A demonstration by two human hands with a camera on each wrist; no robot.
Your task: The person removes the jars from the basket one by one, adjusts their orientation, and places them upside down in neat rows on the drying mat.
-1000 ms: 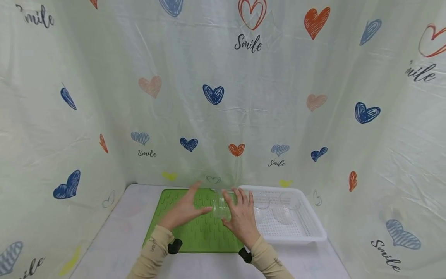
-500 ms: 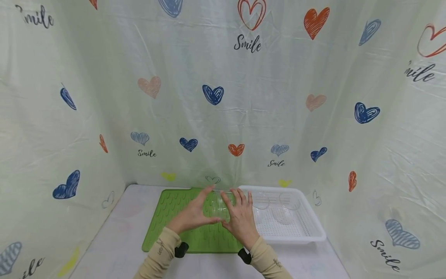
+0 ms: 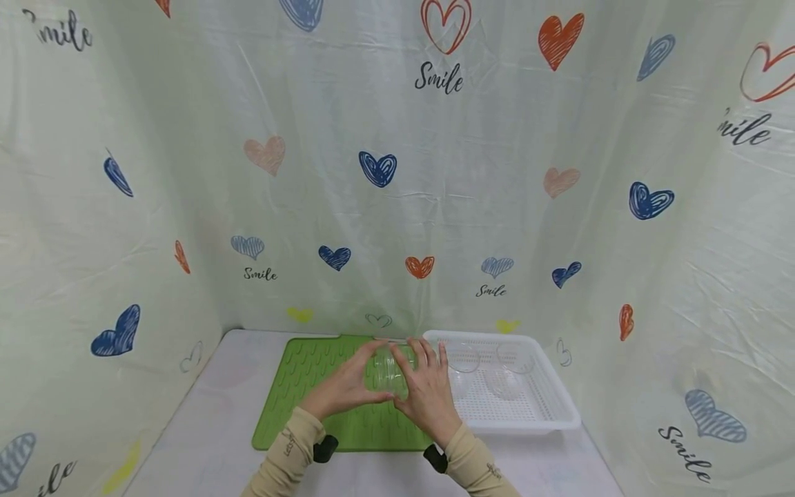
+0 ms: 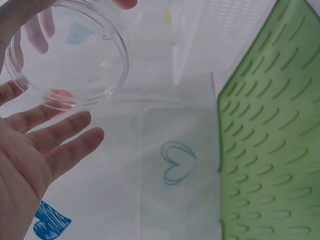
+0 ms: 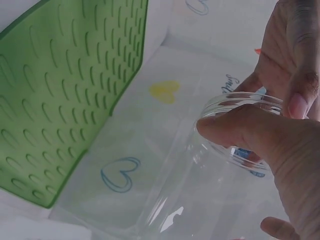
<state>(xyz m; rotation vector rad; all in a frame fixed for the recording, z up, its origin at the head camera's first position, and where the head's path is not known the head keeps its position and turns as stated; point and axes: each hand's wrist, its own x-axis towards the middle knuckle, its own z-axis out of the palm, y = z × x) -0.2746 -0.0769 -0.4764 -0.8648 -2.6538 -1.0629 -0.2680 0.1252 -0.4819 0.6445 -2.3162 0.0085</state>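
Note:
Level on its side, a clear screw-neck jar (image 3: 388, 373) is held between both hands above the green mat (image 3: 329, 421). The right hand (image 3: 431, 397) grips it from the right; in the right wrist view its thumb lies across the jar's ridged neck (image 5: 235, 155). From the left, the left hand (image 3: 341, 388) spans the same jar with thumb below and forefinger above, fingertips close to those of the right hand. In the left wrist view the round open-looking end (image 4: 117, 85) faces the left palm, whose other fingers stretch out beside it. Fingers partly hide the jar.
To the right a white perforated basket (image 3: 562, 407) holds several clear round pieces (image 3: 506, 384), hard to make out. It stands beside the mat's right edge on a white-covered table (image 3: 205, 421). A curtain (image 3: 459, 207) printed with hearts surrounds the table.
The left hand has moved right, from apart to around the jar's left end, meeting the right hand's fingertips. The right hand has stayed nearly still with the jar.

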